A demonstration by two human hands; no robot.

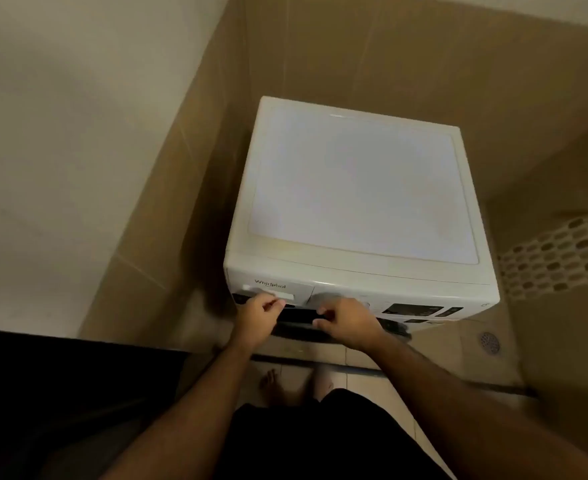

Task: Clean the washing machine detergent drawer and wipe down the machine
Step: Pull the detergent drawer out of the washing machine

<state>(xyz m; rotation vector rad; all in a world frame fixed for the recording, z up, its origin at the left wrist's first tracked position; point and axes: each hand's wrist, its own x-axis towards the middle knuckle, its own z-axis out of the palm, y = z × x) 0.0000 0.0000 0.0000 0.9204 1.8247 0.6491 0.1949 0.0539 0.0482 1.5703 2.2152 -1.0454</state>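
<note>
Curled fingers [272,304] on detergent drawer [278,292].

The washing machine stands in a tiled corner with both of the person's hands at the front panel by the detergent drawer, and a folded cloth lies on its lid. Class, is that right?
Not quite. The head view shows the washing machine's lid bare: no cloth lies on it. The rest holds: it stands in a tiled corner, with the left hand and right hand at the front panel by the detergent drawer.

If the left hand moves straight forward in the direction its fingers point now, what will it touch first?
Most likely the detergent drawer front of the washing machine. The left hand is already at it, fingers curled near the white handle strip; whether they touch it yet is unclear.
</note>
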